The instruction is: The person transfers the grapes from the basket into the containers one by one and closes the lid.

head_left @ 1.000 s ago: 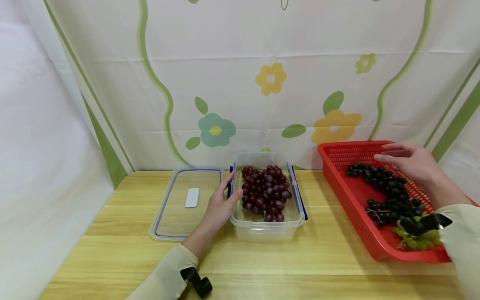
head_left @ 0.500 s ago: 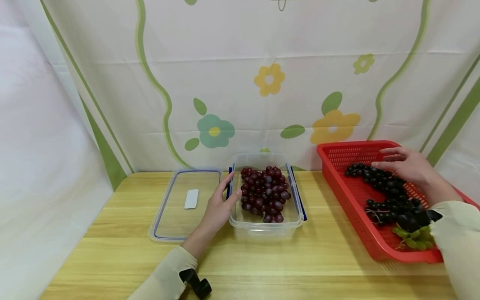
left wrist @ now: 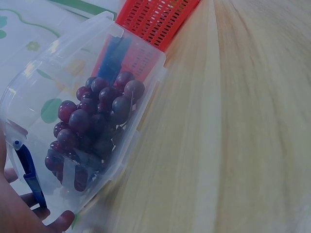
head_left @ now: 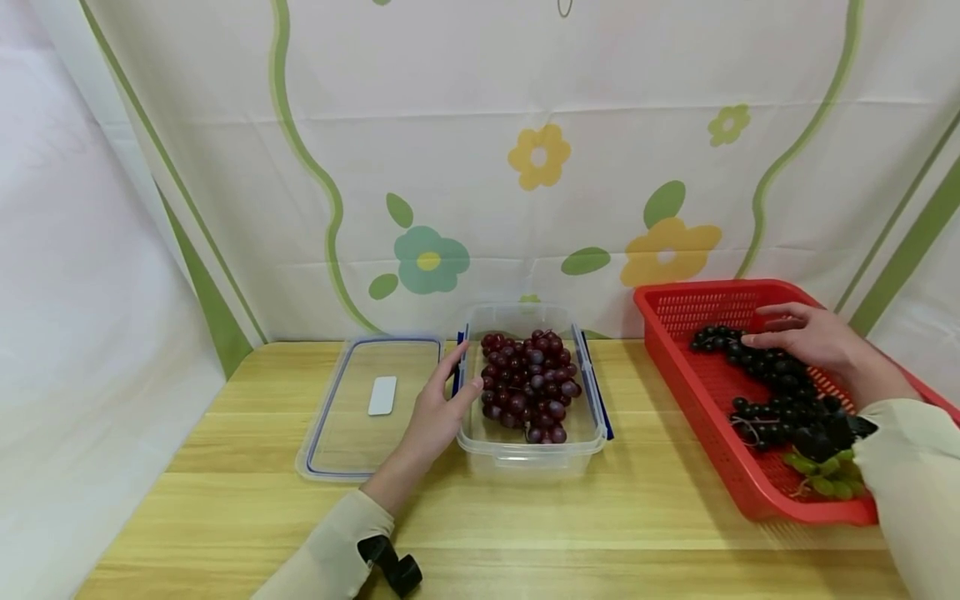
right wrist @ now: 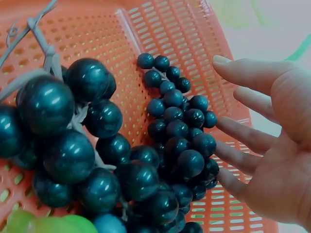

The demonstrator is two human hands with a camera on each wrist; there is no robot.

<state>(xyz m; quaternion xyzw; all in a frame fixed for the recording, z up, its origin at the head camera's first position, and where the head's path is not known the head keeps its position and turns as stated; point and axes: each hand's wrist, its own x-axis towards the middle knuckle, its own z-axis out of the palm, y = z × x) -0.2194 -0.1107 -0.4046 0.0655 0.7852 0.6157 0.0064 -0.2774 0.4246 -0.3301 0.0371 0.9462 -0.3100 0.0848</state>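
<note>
Red grapes [head_left: 528, 387] lie in a clear plastic food container [head_left: 525, 450] at mid-table. My left hand [head_left: 435, 417] rests against its left side, fingers near the rim and close to a blue latch [left wrist: 30, 177] in the left wrist view. My right hand [head_left: 813, 340] is over the red basket [head_left: 701, 417], fingers spread and slightly bent beside the far bunch of black grapes [right wrist: 180, 131], gripping nothing. A nearer bunch of black grapes [right wrist: 58, 126] fills the left of the right wrist view. Green grapes [head_left: 828, 477] lie at the basket's near end, partly hidden by the wrist camera.
A clear lid [head_left: 345, 417] with a blue seal lies flat left of the container, a small white rectangular piece [head_left: 383, 396] on it. A flowered curtain [head_left: 487, 183] hangs directly behind the wooden table [head_left: 525, 533].
My right hand has moved slightly left and lower, toward the far black grapes. The left hand stays at the container's side.
</note>
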